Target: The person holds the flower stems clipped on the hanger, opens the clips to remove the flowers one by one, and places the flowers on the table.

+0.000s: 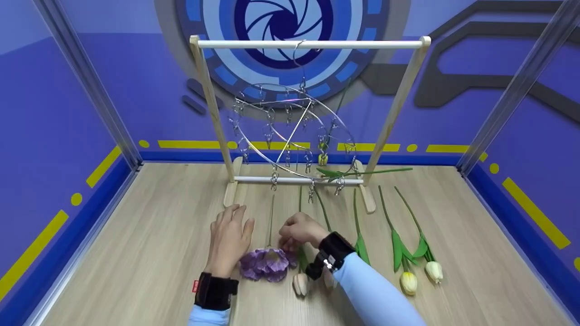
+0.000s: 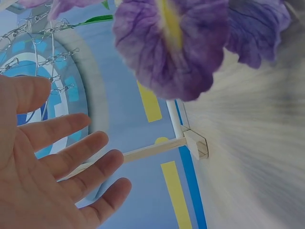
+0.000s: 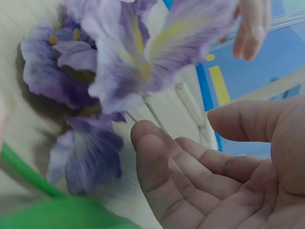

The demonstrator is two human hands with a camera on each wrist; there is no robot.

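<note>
The purple, ruffled, fabric-like flower (image 1: 264,263) lies between the left hand (image 1: 228,241), spread and empty, and the loosely curled, empty right hand (image 1: 301,230), whose grip could crush petals (image 2: 171,57) if it misses the thin green stem (image 1: 271,222).

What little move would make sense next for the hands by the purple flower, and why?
I'd say the right hand might pinch the thin stem of the purple flower: that hand is right beside the bloom and holds nothing, and the stem lies within easy reach. The left hand, also holding nothing, is on the bloom's other side.
</note>
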